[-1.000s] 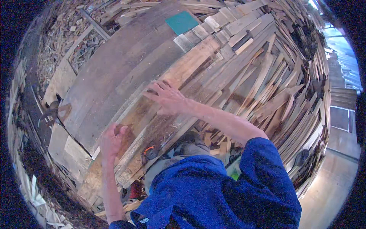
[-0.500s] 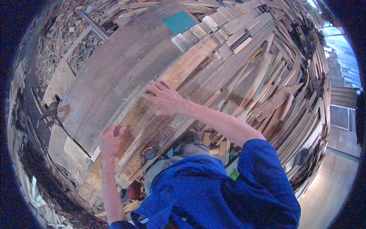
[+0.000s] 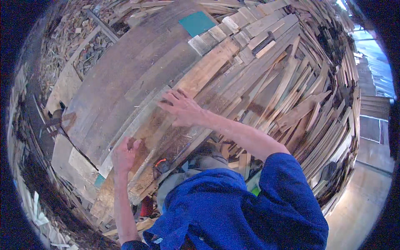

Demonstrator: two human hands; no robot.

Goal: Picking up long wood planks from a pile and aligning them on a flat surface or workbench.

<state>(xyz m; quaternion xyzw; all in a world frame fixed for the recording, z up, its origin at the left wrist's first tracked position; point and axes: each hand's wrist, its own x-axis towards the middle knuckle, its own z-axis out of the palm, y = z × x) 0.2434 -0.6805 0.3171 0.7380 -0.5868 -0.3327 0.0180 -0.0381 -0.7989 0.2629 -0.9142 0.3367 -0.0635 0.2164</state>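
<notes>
A long, pale wooden plank [image 3: 212,62] lies slantwise along the near edge of the dark worktop [image 3: 129,66]. My left hand [image 3: 126,155] is closed at the plank's left edge, its fingers curled and the thumb over the wood. Farther up the plank rests my right hand [image 3: 183,109], fingers spread and pressing on the surface. Its fingertips reach the plank's far edge. A narrow pale strip [image 3: 109,164] shows along that edge beside my left hand.
Several short wood blocks [image 3: 216,34] line up at the far end, beside a green square sheet [image 3: 196,23]. Long offcuts [image 3: 287,91] pile up on the right. More scrap [image 3: 83,33] fills the far left. An orange and black tool [image 3: 160,163] lies near my body.
My left hand has shifted slightly to the right, and my right hand a little too. The near end of the plank has moved right, baring more of the pale strip beside it.
</notes>
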